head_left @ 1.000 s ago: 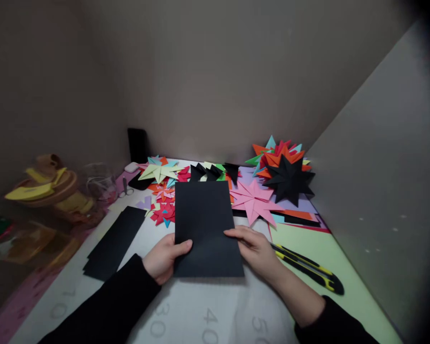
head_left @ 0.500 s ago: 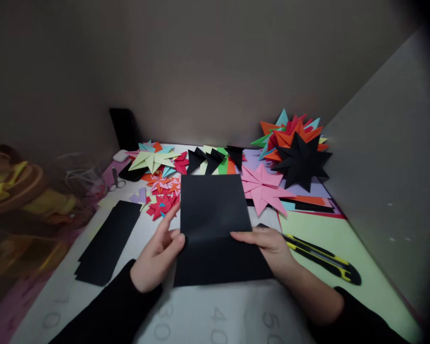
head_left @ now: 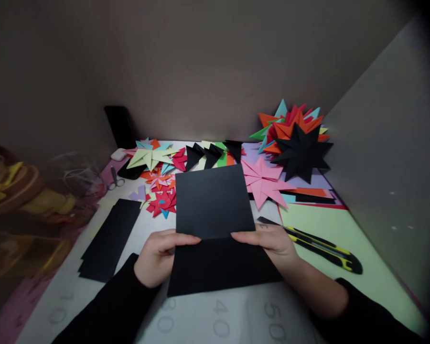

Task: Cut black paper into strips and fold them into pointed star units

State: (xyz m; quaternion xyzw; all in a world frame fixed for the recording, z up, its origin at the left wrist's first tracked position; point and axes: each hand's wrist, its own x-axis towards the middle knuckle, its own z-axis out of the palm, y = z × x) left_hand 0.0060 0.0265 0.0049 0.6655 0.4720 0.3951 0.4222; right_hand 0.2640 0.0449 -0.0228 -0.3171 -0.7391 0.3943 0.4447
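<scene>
head view: over the middle of the bench (head_left: 195, 321), the black sheet (head_left: 211, 205) now bends more clearly across its width, its near part flaring toward 6 o'clock; its long axis runs from 6 to 12, the far end leaning slightly toward 11. the black strips (head_left: 111, 239) lie at 9. the left hand's (head_left: 157, 258) fingers grasp the sheet's 9 o'clock edge, the thumb now farther across its face; the right hand's (head_left: 279, 246) fingers grasp the 3 o'clock edge. the yellow-black cutter (head_left: 322, 248) passes behind that hand toward 4.
</scene>
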